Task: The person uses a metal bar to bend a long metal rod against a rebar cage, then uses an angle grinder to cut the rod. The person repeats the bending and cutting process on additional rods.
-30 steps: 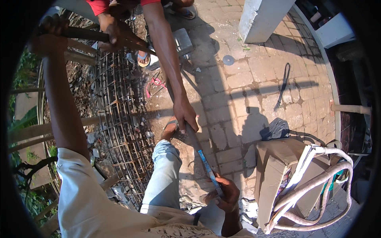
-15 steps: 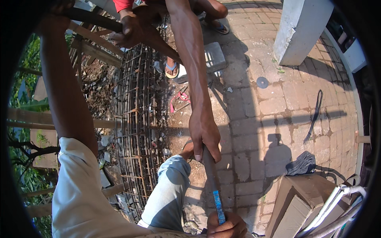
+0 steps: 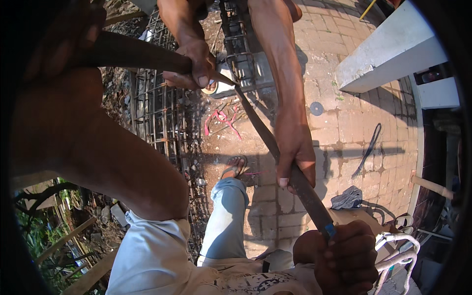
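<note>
A large bolt cutter (image 3: 260, 129) with two long dark handles is spread wide in front of me. Its handles meet near the end of a thin rebar cage (image 3: 238, 42); I cannot make out the jaws. My left hand (image 3: 66, 46), deep in shadow at the upper left, is wrapped round the left handle (image 3: 142, 54). At the lower right my right hand (image 3: 350, 255) grips the end of the other handle beside a blue mark. Another person's hand (image 3: 194, 64) holds the left handle closer to the joint, and that person's other hand (image 3: 297, 155) holds the right handle midway.
A long rebar cage (image 3: 152, 108) lies on rubble at the left. Pink cord (image 3: 223, 118) lies on the paving beside the other person's foot. To the right are a pale pillar (image 3: 388, 51), a black strap (image 3: 366, 152), a dark cloth (image 3: 346, 197) and white pipes (image 3: 405, 243).
My right hand has moved up and to the right with its handle. My left arm now fills more of the left side. The view has shifted, and a second rebar cage shows near the cutter's joint.
</note>
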Tool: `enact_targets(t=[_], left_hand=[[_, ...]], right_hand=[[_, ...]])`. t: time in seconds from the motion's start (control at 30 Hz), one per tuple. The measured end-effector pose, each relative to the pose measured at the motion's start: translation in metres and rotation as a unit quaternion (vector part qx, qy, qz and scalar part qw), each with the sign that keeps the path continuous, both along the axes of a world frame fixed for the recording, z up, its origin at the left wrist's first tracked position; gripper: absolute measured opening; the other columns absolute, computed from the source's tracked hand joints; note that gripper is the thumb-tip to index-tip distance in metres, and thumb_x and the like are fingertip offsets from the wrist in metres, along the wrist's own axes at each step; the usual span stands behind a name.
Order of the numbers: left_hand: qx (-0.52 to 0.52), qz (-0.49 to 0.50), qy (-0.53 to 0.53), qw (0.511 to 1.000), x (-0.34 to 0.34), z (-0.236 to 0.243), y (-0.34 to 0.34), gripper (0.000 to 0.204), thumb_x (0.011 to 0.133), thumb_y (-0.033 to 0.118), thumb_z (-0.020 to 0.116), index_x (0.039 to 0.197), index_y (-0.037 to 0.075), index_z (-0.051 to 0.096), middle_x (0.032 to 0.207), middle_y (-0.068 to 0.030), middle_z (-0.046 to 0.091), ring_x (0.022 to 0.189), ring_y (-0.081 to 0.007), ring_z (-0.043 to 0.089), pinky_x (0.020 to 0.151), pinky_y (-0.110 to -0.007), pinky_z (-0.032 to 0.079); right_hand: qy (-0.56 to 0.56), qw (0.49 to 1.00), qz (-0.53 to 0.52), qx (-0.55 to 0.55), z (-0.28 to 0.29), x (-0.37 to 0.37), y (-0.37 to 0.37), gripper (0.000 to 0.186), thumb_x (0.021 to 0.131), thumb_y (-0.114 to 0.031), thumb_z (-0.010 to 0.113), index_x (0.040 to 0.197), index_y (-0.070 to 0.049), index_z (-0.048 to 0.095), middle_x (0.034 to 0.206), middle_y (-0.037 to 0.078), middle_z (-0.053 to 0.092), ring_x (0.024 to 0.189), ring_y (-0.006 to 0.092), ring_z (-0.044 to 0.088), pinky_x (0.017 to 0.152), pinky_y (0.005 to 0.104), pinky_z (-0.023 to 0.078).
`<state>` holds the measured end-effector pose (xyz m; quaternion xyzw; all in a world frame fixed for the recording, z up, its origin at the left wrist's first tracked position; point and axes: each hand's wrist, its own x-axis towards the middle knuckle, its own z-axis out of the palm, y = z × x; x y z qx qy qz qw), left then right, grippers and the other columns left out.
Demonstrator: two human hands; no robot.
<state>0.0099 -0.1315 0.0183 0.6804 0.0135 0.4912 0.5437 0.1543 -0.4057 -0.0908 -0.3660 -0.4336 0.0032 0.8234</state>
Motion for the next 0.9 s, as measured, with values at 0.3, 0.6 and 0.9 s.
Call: enact_targets(t=[0.3,0.6,0.9], left_hand=[[-0.111,0.054,0.025,0.992,0.011,0.033,0.006,0.031,0.078,0.04,0.047,0.065,0.013,0.04,0.053,0.0003,0.033,0.049,-0.0119,0.029,0.055,-0.03,0.03],[-0.053,0.026,0.037,0.998,0.028,-0.016,-0.08,0.031,0.075,0.043,0.048,0.068,0.013,0.042,0.055,0.001,0.034,0.05,-0.0116,0.031,0.058,-0.03,0.029],[-0.019,-0.029,0.016,0.999,0.033,-0.012,-0.051,0.033,0.079,0.043,0.048,0.072,0.011,0.043,0.059,-0.0019,0.038,0.055,-0.0135,0.035,0.06,-0.031,0.031]], right_hand=[[0.106,0.992,-0.004,-0.064,0.054,0.04,0.064,0.044,0.097,-0.031,0.033,0.057,-0.016,0.029,0.044,0.006,0.035,0.046,0.0178,0.044,0.046,0.0296,0.038],[0.355,0.919,-0.171,0.011,-0.058,0.099,-0.034,0.043,0.091,-0.029,0.039,0.052,-0.019,0.024,0.039,0.003,0.028,0.038,0.0158,0.038,0.038,0.0274,0.035],[0.293,0.956,-0.008,0.016,-0.007,0.139,0.029,0.046,0.09,-0.031,0.04,0.05,-0.02,0.022,0.04,0.003,0.028,0.038,0.0155,0.035,0.039,0.026,0.032]])
